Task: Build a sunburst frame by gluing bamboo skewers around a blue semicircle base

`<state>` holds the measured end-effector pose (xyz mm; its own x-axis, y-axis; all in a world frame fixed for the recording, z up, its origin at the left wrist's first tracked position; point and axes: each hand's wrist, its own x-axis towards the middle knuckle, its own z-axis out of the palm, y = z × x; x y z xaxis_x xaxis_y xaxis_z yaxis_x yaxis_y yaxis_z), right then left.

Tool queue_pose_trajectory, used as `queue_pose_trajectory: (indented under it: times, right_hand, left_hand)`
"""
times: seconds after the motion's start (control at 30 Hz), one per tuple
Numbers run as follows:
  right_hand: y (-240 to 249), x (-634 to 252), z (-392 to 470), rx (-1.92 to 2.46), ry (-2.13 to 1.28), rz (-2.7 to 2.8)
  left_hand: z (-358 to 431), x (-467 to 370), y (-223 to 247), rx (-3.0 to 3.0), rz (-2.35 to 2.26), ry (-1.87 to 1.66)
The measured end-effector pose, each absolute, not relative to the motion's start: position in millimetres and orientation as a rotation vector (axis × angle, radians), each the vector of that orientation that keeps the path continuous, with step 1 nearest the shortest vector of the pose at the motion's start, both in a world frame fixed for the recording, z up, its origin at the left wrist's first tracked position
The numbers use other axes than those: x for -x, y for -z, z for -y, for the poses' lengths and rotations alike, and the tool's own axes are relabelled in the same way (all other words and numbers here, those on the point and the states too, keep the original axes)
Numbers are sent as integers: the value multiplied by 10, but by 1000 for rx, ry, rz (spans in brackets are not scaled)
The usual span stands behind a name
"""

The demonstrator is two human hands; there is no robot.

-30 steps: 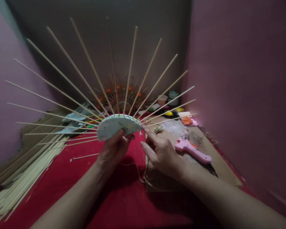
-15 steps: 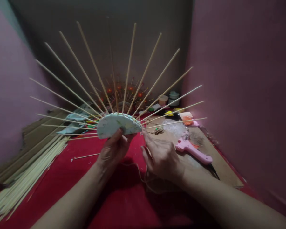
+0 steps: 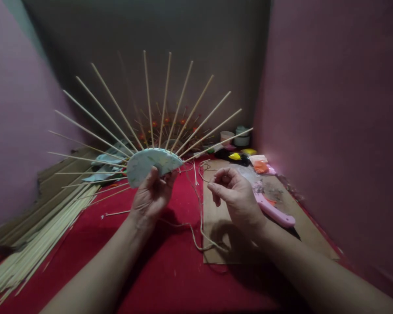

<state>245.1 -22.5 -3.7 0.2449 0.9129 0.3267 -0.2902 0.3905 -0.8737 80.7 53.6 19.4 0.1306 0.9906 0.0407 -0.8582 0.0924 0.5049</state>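
Observation:
A pale patterned half-disc point(image 3: 147, 168) hangs above the red cloth, with thin wooden sticks point(image 3: 165, 102) fanning out from its curved edge. My left hand point(image 3: 153, 192) grips its lower edge, thumb on the near face and fingers behind. To the right, apart from the disc, my right hand point(image 3: 234, 192) is raised above the brown board with its fingers curled and thumb near the fingertips. Whether anything thin lies between them is too small to make out. Loose twine point(image 3: 199, 218) trails from near the disc across the cloth and onto the board.
Brown board point(image 3: 314, 244) at right bears a pink glue gun point(image 3: 277, 212). Many loose sticks point(image 3: 42, 235) lie at left beside cardboard point(image 3: 57, 179). Behind stand a decorated stick fan point(image 3: 196, 126) and small containers point(image 3: 241, 136). Pink walls point(image 3: 330, 109) flank the red cloth point(image 3: 170, 279).
My right hand has left the disc's right corner and moved right, over the board. The disc has tilted and shifted slightly left and its sticks point differently. More twine shows.

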Motion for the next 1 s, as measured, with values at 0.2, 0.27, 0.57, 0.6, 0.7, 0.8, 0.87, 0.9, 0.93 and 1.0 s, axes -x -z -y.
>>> queue_pose_trajectory:
  times: [0.2, 0.27, 0.57, 0.6, 0.7, 0.8, 0.87, 0.9, 0.93, 1.0]
  right_hand:
    - [33, -2500, 158, 747, -1049, 858]
    - [47, -2516, 158, 769, -1059, 840]
    - [67, -2538, 209, 719, -1284, 868]
    - [68, -2527, 217, 698, -1321, 882]
    - [74, -2503, 233, 677, -1390, 925]
    - [83, -2499, 235, 689, -1401, 940]
    - [88, -2504, 228, 699, -1372, 936]
    - [89, -2507, 222, 704, -1348, 931]
    - [88, -2511, 215, 707, -1327, 927]
    - [83, -2520, 196, 698, -1301, 911]
  left_hand:
    - [-703, -616, -291, -444, -335, -1488]
    - [-765, -536, -324, -429, -333, -1540]
    - [-649, -606, -277, -459, -342, -1479]
    - [-614, -628, -272, -465, -334, -1466]
    - [-534, -666, -269, -487, -322, -1435]
    - [-505, -674, -266, -489, -333, -1416]
    - [-502, -674, -255, -485, -340, -1409]
    - [-502, -674, -247, -488, -340, -1401]
    - [-502, -673, -239, -493, -337, -1390]
    - [-499, -672, -221, -503, -325, -1364]
